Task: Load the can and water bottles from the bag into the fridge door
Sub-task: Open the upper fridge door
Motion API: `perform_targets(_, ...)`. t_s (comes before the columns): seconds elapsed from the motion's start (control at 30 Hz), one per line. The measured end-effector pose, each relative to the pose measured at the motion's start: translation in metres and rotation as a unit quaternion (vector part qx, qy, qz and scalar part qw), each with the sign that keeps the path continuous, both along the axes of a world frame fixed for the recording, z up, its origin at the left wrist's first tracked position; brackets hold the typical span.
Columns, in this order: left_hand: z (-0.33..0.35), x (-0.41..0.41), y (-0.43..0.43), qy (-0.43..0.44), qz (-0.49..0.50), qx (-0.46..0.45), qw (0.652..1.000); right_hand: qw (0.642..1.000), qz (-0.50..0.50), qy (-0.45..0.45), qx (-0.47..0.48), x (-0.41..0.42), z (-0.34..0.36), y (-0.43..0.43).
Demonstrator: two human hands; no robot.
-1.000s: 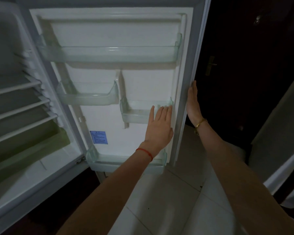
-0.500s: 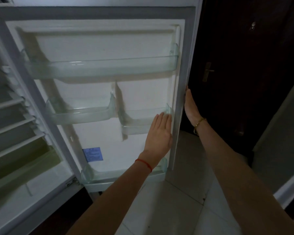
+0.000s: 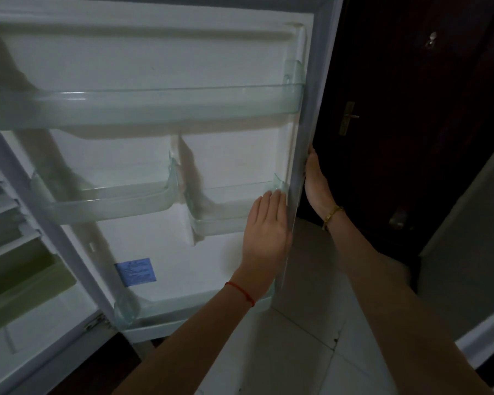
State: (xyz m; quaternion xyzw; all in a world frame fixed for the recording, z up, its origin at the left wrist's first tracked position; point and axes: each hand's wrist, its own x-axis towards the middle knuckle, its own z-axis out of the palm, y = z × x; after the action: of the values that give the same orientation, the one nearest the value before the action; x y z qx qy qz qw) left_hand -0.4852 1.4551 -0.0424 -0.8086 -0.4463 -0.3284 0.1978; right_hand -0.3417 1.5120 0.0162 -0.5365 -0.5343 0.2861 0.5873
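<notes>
Your right hand (image 3: pixel 315 189) has slid further behind the outer edge of the fridge door (image 3: pixel 160 61), which now partly hides it. Your left hand (image 3: pixel 265 226) has shifted right against the door's seal, and the door fills more of your view.

Dim, soft motion blur, wide-angle edge distortion

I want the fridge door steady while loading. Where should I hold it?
Grip the fridge door by its free edge at mid height, from the outer side, where the right hand lies. That thin edge is farthest from the hinge and clear of the shelves.
</notes>
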Motion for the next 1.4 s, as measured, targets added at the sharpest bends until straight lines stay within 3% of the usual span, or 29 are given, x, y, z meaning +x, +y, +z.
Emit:
perform_targets(0.23,-0.01,0.001,-0.001,-0.039,-0.015,0.059,0.997,0.999,-0.015,-0.022,0.017,0.006,-0.009,-0.001)
perform_targets(0.6,0.01,-0.005,-0.025,-0.02,-0.012,-0.026,0.999,0.997,-0.026,-0.071,0.03,0.009,-0.005,-0.021)
perform_targets(0.97,0.025,-0.032,-0.093,-0.092,0.011,-0.069,0.993,0.991,0.009,-0.132,0.021,0.02,-0.016,-0.097)
perform_targets(1.4,0.025,-0.102,-0.213,-0.177,0.082,-0.104,0.975,0.953,0.097,-0.253,0.133,-0.025,-0.022,-0.2)
